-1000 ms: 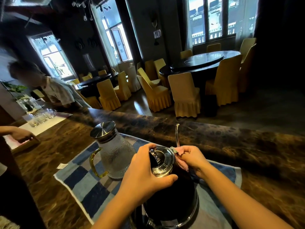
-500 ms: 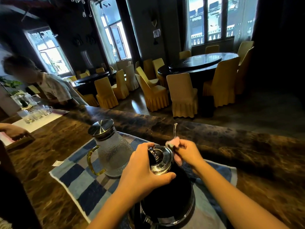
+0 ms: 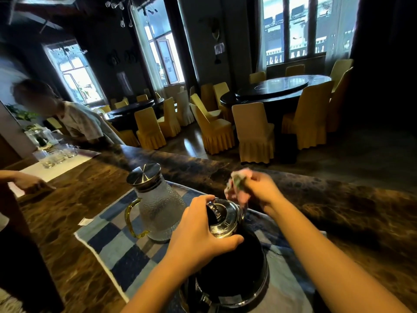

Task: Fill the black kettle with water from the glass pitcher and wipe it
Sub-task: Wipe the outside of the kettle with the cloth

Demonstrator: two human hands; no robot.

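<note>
The black kettle stands low in my view, on the blue checked mat that covers this stretch of the marbled tabletop, and its shiny lid is shut. The left hand is curled round the top of the kettle, thumb in front and fingers behind the lid, and it steadies the body. The right hand is bunched tight on a pink cloth just above and beyond the lid. That spot is blurred, and I cannot tell what part of the kettle the cloth covers. I read this as the wiping step, with the pouring already done. To do it well I would press down firmly with the left hand so the kettle cannot tip or skate on the mat. I would draw the cloth along in one slow pull, then fold it to a dry face for the lid and the black flank. The glass pitcher, with its steel cap on and yellow handle turned left, stands just beside the kettle on the same mat. I would mind the left elbow so it does not knock the pitcher. Further left, another person's hand rests on the tabletop near a tray of glasses, well apart from my work.
</note>
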